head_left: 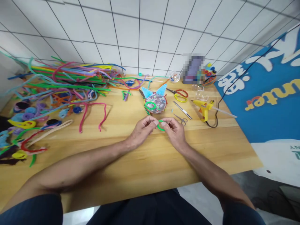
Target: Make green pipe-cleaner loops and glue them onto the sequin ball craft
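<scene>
the left hand and right hand pinch a bent green strip between them over the tabletop, near the blue-eared ball, which bears a green loop.

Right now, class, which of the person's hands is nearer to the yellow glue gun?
Right. The right hand is left of the glue gun and nearer the person; the left hand is farther left, across the green loop both pinch.
</scene>
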`<action>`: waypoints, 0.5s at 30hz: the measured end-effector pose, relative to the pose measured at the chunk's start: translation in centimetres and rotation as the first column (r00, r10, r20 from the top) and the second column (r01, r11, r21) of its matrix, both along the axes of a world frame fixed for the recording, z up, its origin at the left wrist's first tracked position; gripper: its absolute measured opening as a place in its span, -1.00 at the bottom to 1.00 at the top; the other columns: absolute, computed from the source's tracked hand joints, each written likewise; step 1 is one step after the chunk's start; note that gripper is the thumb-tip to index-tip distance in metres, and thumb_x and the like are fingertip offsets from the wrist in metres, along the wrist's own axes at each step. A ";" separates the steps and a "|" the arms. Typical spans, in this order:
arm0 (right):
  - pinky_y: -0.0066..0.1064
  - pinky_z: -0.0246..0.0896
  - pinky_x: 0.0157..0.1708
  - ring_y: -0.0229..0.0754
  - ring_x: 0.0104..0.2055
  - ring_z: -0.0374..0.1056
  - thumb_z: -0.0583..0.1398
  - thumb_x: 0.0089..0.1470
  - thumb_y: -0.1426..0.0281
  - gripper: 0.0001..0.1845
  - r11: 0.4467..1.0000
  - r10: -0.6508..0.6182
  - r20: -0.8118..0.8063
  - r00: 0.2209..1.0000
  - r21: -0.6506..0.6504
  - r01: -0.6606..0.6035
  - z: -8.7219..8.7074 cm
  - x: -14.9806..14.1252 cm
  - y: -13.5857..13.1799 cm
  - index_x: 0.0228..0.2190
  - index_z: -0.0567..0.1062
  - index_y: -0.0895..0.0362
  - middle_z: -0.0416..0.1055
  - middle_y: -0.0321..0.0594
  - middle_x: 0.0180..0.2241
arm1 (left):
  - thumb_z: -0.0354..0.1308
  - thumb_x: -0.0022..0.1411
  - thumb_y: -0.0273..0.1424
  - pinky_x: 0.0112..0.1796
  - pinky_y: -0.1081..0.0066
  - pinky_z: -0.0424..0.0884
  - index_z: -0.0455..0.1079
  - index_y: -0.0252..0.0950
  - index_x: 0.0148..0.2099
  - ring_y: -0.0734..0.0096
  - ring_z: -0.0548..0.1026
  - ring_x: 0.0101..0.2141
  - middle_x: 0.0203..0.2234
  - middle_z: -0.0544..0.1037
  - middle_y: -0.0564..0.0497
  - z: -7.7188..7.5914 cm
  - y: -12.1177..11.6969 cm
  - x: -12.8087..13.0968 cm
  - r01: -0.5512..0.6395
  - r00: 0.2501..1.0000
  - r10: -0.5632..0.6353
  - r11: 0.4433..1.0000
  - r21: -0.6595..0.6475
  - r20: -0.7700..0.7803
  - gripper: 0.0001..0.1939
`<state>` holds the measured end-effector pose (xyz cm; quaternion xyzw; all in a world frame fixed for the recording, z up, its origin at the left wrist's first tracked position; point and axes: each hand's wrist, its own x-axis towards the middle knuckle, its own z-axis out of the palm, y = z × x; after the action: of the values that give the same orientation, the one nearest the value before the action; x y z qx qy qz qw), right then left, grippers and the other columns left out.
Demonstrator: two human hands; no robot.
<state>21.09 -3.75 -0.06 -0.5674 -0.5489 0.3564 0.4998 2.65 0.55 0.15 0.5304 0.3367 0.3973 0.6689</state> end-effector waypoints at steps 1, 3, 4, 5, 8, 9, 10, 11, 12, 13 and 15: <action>-0.24 0.30 -0.35 -0.13 -0.42 0.35 0.37 0.26 -0.02 -0.67 1.000 0.006 0.002 1.000 0.000 -0.006 0.0 0.1 -0.1 -0.17 0.64 -0.04 0.51 -0.33 -0.44 | 0.37 0.30 0.15 -0.48 0.42 0.19 0.46 -0.23 -0.27 0.52 0.21 -0.54 -0.53 0.35 0.17 -0.1 0.0 0.0 0.018 1.000 -0.018 1.000 0.011 -0.018 -0.47; -0.23 0.35 -0.30 -0.12 -0.37 0.40 0.38 0.26 0.00 -0.68 1.000 0.022 -0.002 1.000 0.004 -0.022 0.0 0.2 -0.1 -0.18 0.64 -0.04 0.54 -0.31 -0.40 | 0.36 0.33 0.13 -0.45 0.41 0.23 0.47 -0.23 -0.27 0.50 0.22 -0.52 -0.54 0.36 0.16 -0.2 0.0 0.0 0.040 0.998 -0.038 0.998 0.045 -0.050 -0.49; -0.23 0.37 -0.26 -0.11 -0.35 0.42 0.38 0.26 0.00 -0.69 1.000 0.030 -0.004 1.000 0.004 -0.030 0.1 0.2 -0.1 -0.21 0.63 -0.03 0.56 -0.30 -0.39 | 0.35 0.35 0.12 -0.43 0.40 0.25 0.48 -0.23 -0.27 0.49 0.24 -0.51 -0.53 0.37 0.15 -0.2 0.0 -0.1 0.045 0.997 -0.041 0.997 0.066 -0.062 -0.50; -0.22 0.39 -0.24 -0.11 -0.33 0.43 0.37 0.27 0.01 -0.69 0.999 0.037 -0.007 0.999 -0.002 -0.037 0.2 0.2 -0.1 -0.27 0.62 -0.02 0.57 -0.29 -0.38 | 0.35 0.36 0.11 -0.41 0.40 0.27 0.49 -0.23 -0.27 0.48 0.26 -0.49 -0.52 0.39 0.14 -0.3 -0.1 -0.1 0.048 0.996 -0.042 0.995 0.087 -0.073 -0.51; -0.25 0.37 -0.26 -0.14 -0.35 0.39 0.36 0.26 -0.01 -0.63 0.999 0.027 -0.050 0.998 -0.045 -0.029 0.2 0.4 0.3 -0.37 0.57 0.00 0.52 -0.30 -0.42 | 0.38 0.35 0.09 -0.41 0.41 0.27 0.52 -0.23 -0.27 0.47 0.29 -0.48 -0.50 0.43 0.12 -0.5 -0.1 -0.2 0.042 0.996 -0.032 0.993 0.115 -0.081 -0.53; -0.27 0.35 -0.28 -0.15 -0.37 0.36 0.37 0.25 -0.02 -0.61 0.999 0.004 -0.067 0.998 -0.053 -0.008 0.1 0.6 0.4 -0.39 0.55 0.01 0.49 -0.31 -0.44 | 0.39 0.34 0.10 -0.43 0.42 0.26 0.52 -0.24 -0.28 0.49 0.28 -0.50 -0.52 0.43 0.12 -0.5 -0.1 -0.2 0.029 0.997 -0.021 0.994 0.102 -0.077 -0.52; -0.28 0.34 -0.30 -0.16 -0.37 0.34 0.37 0.24 -0.04 -0.59 0.998 -0.026 -0.082 0.996 -0.053 0.021 0.1 0.8 0.5 -0.40 0.54 0.01 0.46 -0.32 -0.45 | 0.40 0.32 0.11 -0.46 0.43 0.23 0.53 -0.24 -0.29 0.51 0.26 -0.52 -0.54 0.41 0.13 -0.6 0.0 -0.1 0.007 0.998 -0.001 0.997 0.080 -0.067 -0.51; -0.29 0.34 -0.30 -0.16 -0.37 0.33 0.37 0.24 -0.06 -0.57 0.998 -0.058 -0.094 0.994 -0.043 0.054 0.0 0.9 0.6 -0.40 0.53 0.01 0.44 -0.32 -0.44 | 0.42 0.30 0.12 -0.49 0.44 0.21 0.54 -0.25 -0.30 0.53 0.25 -0.55 -0.56 0.40 0.14 -0.6 0.1 -0.1 -0.019 0.998 0.022 0.998 0.054 -0.053 -0.49; -0.29 0.34 -0.28 -0.16 -0.35 0.33 0.38 0.23 -0.09 -0.55 0.996 -0.087 -0.108 0.990 -0.027 0.085 0.0 1.1 0.7 -0.38 0.52 0.01 0.44 -0.31 -0.43 | 0.44 0.27 0.13 -0.51 0.46 0.20 0.54 -0.26 -0.30 0.55 0.25 -0.57 -0.57 0.41 0.15 -0.6 0.2 -0.1 -0.045 0.998 0.046 0.999 0.023 -0.034 -0.48; -0.29 0.36 -0.26 -0.16 -0.33 0.35 0.39 0.21 -0.11 -0.54 0.995 -0.105 -0.123 0.987 -0.012 0.104 -0.1 1.2 0.7 -0.34 0.53 0.01 0.45 -0.31 -0.40 | 0.46 0.24 0.13 -0.53 0.47 0.20 0.54 -0.26 -0.30 0.57 0.26 -0.59 -0.56 0.46 0.14 -0.6 0.3 0.0 -0.065 0.998 0.065 0.998 -0.009 -0.013 -0.47; -0.30 0.37 -0.23 -0.16 -0.30 0.38 0.42 0.15 -0.15 -0.48 0.996 -0.089 -0.162 0.983 -0.014 0.087 -0.1 1.1 0.6 -0.24 0.54 0.02 0.48 -0.31 -0.35 | 0.51 0.17 0.14 -0.55 0.48 0.25 0.53 -0.28 -0.29 0.60 0.32 -0.61 -0.49 0.59 0.08 -0.4 0.4 0.1 -0.086 0.996 0.088 0.994 -0.074 0.028 -0.44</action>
<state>22.19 -3.17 -0.18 -0.5618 -0.4796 0.3808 0.5561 2.72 0.96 -0.25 0.4842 0.3632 0.4218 0.6751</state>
